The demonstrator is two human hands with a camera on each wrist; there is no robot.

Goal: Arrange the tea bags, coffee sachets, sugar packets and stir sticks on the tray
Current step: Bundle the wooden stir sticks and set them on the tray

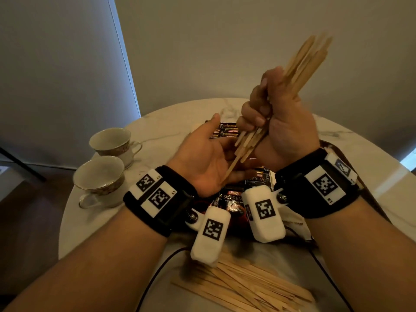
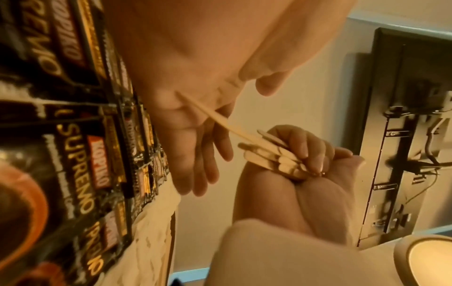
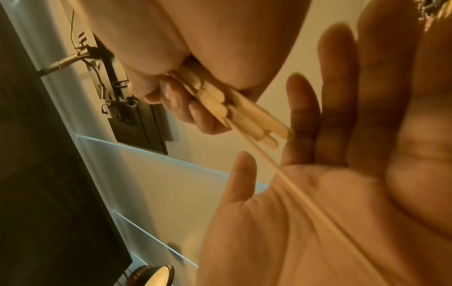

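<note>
- Porcelain, gold-rimmed: two teacups [image 1: 105, 170] stand at the left of the round marble table [image 1: 74, 224], one just behind the other.
- The left hand [image 1: 207, 158] is held palm up above the table, fingers straight and relaxed; the tip of one long stir stick [image 1: 231, 167] rests on its palm.
- Dark coffee sachets [image 1: 234, 197] lie on the table under and between the two wrists, some more beyond the hands.
- A loose heap of wooden sticks [image 1: 245, 287] lies at the near edge of the table.
- The right hand [image 1: 281, 118] is raised beside the left, fingers curled tight round a bundle of stir sticks [image 1: 308, 61] that slants up to the right, lower ends pointing at the left palm.
- A dark tray edge [image 1: 333, 149] shows behind the right wrist.
</note>
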